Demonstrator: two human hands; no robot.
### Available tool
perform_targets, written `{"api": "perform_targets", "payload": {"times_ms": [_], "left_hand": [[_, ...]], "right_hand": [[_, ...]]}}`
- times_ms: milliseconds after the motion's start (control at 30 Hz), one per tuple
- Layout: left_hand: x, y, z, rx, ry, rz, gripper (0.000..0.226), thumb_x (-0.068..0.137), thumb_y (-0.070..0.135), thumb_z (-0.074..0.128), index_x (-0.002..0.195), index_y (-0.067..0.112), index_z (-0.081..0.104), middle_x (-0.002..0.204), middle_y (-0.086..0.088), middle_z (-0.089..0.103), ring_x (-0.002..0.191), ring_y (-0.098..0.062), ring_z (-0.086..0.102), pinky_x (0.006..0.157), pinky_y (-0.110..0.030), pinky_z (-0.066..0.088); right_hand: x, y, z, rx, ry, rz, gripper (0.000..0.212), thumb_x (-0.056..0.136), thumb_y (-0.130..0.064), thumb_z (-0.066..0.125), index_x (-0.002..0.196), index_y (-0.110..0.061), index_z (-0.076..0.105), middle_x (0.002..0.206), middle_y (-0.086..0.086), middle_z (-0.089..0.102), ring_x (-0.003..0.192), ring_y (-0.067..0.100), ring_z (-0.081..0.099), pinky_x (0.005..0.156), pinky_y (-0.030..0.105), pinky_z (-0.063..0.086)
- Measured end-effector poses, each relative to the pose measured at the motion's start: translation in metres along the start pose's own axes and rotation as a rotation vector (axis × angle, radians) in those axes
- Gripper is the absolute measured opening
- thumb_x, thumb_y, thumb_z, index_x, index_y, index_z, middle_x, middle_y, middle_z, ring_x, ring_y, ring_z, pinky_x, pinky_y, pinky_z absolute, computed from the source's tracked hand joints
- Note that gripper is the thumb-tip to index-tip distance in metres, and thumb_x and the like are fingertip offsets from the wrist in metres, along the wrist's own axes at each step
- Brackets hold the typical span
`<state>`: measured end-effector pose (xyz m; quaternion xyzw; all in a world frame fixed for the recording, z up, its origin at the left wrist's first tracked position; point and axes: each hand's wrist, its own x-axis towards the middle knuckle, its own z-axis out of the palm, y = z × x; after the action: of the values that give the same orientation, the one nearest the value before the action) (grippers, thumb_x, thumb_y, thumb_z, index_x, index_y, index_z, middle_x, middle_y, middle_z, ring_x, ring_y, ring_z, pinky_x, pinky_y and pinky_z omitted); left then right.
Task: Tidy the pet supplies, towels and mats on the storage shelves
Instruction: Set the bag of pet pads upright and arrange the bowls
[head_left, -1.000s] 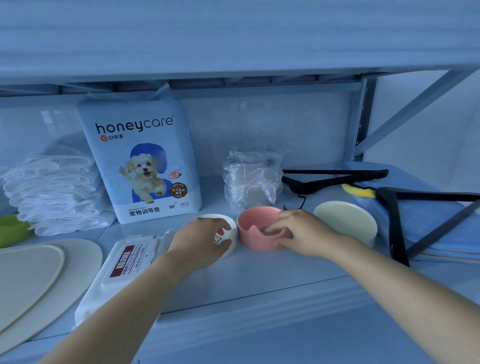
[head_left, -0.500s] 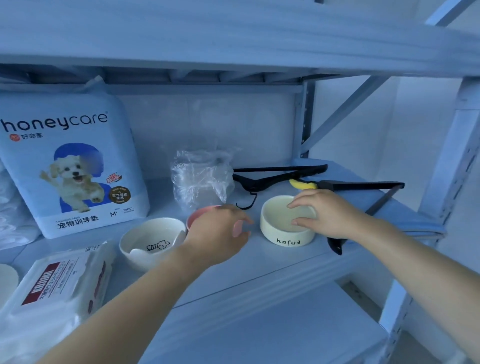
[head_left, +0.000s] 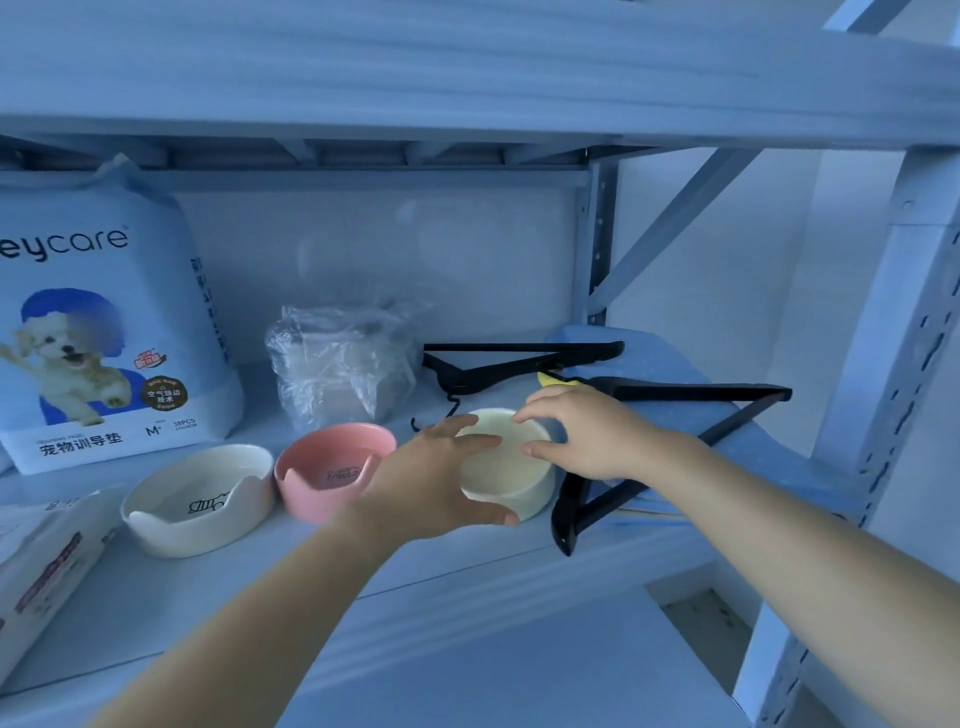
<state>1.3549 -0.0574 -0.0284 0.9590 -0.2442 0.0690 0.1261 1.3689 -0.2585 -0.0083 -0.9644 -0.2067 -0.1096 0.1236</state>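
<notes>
Three pet bowls stand in a row on the shelf: a white bowl (head_left: 197, 499), a pink bowl (head_left: 327, 462) and a cream bowl (head_left: 498, 467). My right hand (head_left: 587, 436) grips the cream bowl's right rim, fingers curled over the far edge and thumb inside. My left hand (head_left: 436, 483) reaches across its left side with fingers stretched over the rim and thumb against the front wall. A honeycare training pad pack (head_left: 104, 338) stands upright at the back left.
A crumpled clear plastic bag (head_left: 337, 364) sits behind the bowls. Two black hangers (head_left: 519, 358) (head_left: 675, 395) lie over a folded blue mat (head_left: 753, 441) at the right, touching the cream bowl's side. A wipes pack (head_left: 41, 561) lies front left. The shelf upright (head_left: 883, 364) stands right.
My view has swung right. My left hand left the pink bowl and moved right onto the cream bowl. My right hand stays on the cream bowl's rim.
</notes>
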Motion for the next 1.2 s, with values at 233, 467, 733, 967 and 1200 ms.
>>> {"api": "perform_targets", "payload": {"times_ms": [233,467,733,967,1200], "left_hand": [[0.001,-0.004,0.010,0.078,0.000,-0.082,0.076,0.071,0.066,0.062,0.138,0.050,0.030,0.150,0.026,0.017,0.140,0.000,0.012,0.107,-0.033,0.022],[-0.004,-0.021,0.022,-0.091,0.151,-0.122,0.074,0.074,0.070,0.055,0.139,0.041,0.035,0.144,0.020,0.038,0.128,-0.001,0.040,0.108,-0.035,0.033],[-0.002,-0.018,0.020,-0.204,0.204,-0.156,0.074,0.073,0.080,0.031,0.137,0.043,0.038,0.091,0.015,0.060,0.077,0.002,0.050,0.069,-0.022,0.037],[0.003,-0.013,0.013,-0.217,0.225,-0.176,0.055,0.083,0.072,0.033,0.127,0.043,0.048,0.069,0.013,0.055,0.066,-0.005,0.050,0.061,-0.024,0.039],[0.011,-0.002,0.008,-0.396,0.281,-0.336,0.068,0.079,0.074,0.030,0.066,0.009,0.045,0.058,0.003,0.043,0.053,-0.012,0.041,0.057,-0.024,0.036]], "right_hand": [[0.015,0.018,-0.001,0.040,-0.037,-0.134,0.038,0.089,-0.040,0.058,0.125,-0.029,0.055,0.137,-0.010,0.047,0.126,0.010,0.041,0.103,0.025,0.032],[0.027,0.022,0.001,0.238,-0.008,-0.260,0.037,0.090,-0.044,0.053,0.123,-0.029,0.058,0.134,-0.019,0.046,0.121,-0.002,0.042,0.100,0.018,0.033],[0.037,0.025,-0.001,0.380,-0.002,-0.326,0.069,0.071,-0.051,0.072,0.133,-0.039,0.045,0.143,-0.023,0.033,0.124,0.000,0.039,0.102,0.026,0.042],[0.046,0.035,-0.003,0.381,-0.039,-0.338,0.086,0.065,-0.042,0.081,0.138,-0.044,0.035,0.146,-0.025,0.030,0.127,-0.003,0.037,0.103,0.021,0.040],[0.046,0.040,-0.006,0.381,0.053,-0.314,0.067,0.085,-0.022,0.067,0.142,-0.037,0.033,0.143,-0.020,0.038,0.125,-0.001,0.041,0.103,0.019,0.037]]}}
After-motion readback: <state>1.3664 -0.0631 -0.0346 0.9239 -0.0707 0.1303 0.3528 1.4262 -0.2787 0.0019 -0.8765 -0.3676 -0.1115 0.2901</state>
